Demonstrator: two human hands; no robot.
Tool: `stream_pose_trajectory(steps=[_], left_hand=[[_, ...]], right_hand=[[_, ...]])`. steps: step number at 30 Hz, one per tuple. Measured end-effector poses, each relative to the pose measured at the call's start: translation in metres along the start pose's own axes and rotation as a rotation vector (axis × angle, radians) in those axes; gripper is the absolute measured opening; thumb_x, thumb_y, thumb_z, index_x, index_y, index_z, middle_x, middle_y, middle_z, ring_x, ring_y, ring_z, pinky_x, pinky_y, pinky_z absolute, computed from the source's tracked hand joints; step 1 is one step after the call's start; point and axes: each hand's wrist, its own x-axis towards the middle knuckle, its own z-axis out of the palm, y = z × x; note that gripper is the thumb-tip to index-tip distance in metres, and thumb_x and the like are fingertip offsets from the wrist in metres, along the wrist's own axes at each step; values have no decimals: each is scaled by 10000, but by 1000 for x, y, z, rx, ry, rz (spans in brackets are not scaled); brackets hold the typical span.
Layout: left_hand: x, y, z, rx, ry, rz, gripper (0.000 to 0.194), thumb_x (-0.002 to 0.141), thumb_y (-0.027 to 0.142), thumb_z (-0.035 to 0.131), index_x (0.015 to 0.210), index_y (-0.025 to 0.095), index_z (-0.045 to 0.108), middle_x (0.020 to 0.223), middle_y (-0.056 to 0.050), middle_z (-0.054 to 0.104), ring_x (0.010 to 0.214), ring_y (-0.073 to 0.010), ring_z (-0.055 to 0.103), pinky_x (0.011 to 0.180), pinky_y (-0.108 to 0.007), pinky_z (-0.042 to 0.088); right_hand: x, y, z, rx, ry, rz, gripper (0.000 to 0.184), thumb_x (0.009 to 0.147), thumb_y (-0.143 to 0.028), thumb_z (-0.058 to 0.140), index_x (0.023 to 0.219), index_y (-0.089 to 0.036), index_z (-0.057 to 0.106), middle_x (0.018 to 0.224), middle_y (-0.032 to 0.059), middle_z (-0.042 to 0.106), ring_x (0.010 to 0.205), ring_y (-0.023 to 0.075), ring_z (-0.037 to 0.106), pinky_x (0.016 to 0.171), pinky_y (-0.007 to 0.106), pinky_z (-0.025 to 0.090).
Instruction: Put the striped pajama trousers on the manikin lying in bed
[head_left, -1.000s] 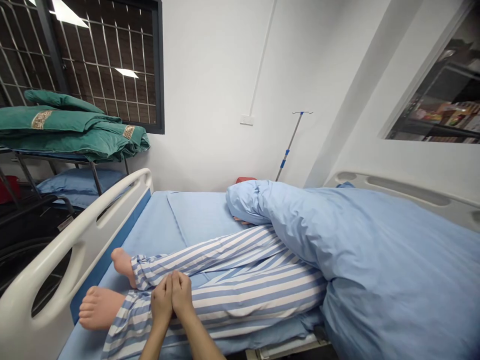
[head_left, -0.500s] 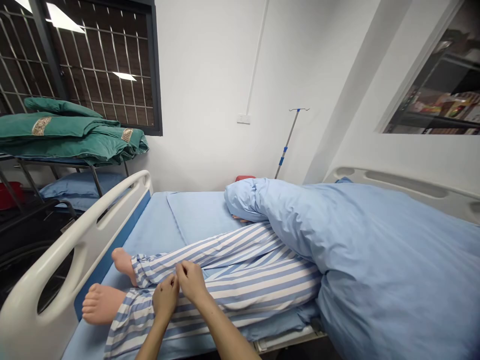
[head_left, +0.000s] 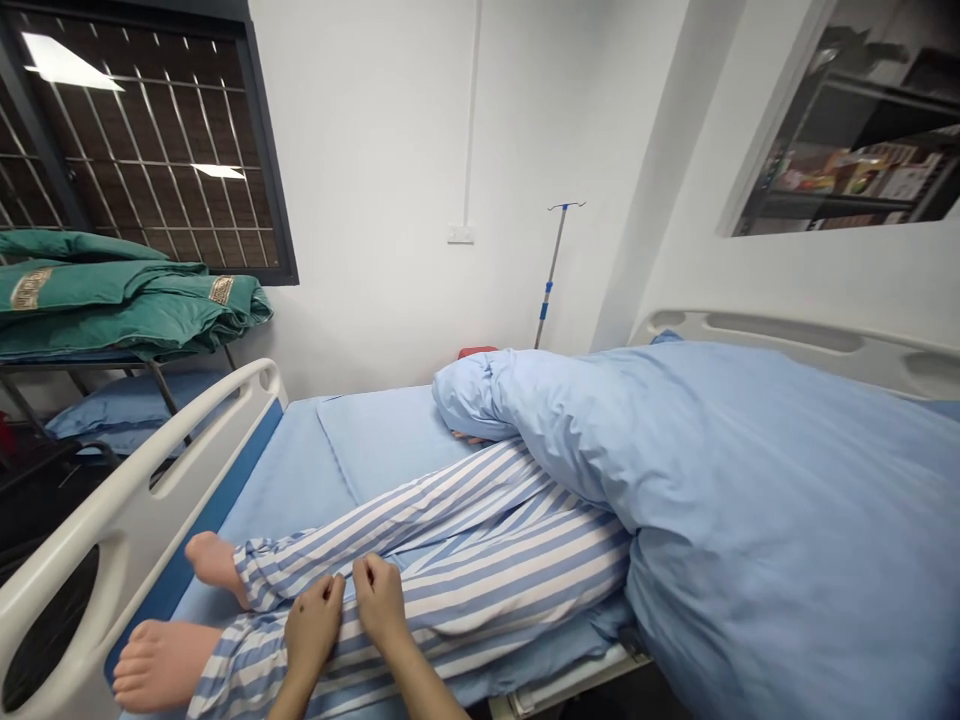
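Two legs in blue-and-white striped trousers [head_left: 487, 585] lie stretched along the bed, with smooth, doll-like bare feet [head_left: 169, 665] at the left. Over the nearer lower leg, my left hand [head_left: 315, 615] is closed, its fingers curled inward. Close beside it on the right, my right hand [head_left: 380, 600] is also curled closed, back of the hand up. A narrow gap separates the two. Both touch or hover just above the trouser cloth; whether any cloth is pinched in them is hidden. A thick light-blue quilt [head_left: 720, 480] covers the body from the thighs up, and fingertips [head_left: 469, 437] show under its edge.
A pale footboard [head_left: 112, 540] closes the bed's left end and a headboard [head_left: 787, 335] the right. Behind the bed stands a drip pole [head_left: 551, 275]. Green folded bedding [head_left: 142, 305] lies on a rack below a barred window [head_left: 150, 150].
My view has shifted a little to the right. My hands have drawn slightly apart, both still closed over the nearer leg. Legs and quilt lie as before.
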Motion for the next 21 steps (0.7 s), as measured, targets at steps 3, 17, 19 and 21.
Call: stream_pose_trajectory(steps=[3,17,19,21], left_hand=[[3,21,-5,-311,29,55,364,779,439,406,507,199,379,481,32,407,528,-119,410,531,-222,312],[-5,44,29,-428,77,-44,339,782,454,370,643,200,546,632,-31,615,633,-170,545,600,-261,392],[-6,44,28,-379,80,-40,337,796,438,349,645,206,541,632,-32,616,624,-167,546,596,-262,385],[-6,45,27,-355,75,-42,332,808,425,338,651,211,537,625,-27,614,611,-162,545,585,-258,376]], right_hand=[[2,-2,-1,15,19,20,379,868,-322,374,513,-192,400,464,-36,385,478,106,353,496,254,171],[4,-1,-11,215,86,69,335,846,-317,413,538,-186,402,501,-51,378,512,94,347,489,217,265],[4,-1,-10,207,90,84,325,840,-312,419,541,-187,397,505,-53,376,513,94,354,492,217,268],[4,-1,-8,196,89,87,335,846,-317,406,537,-187,399,501,-53,378,506,95,357,489,219,266]])
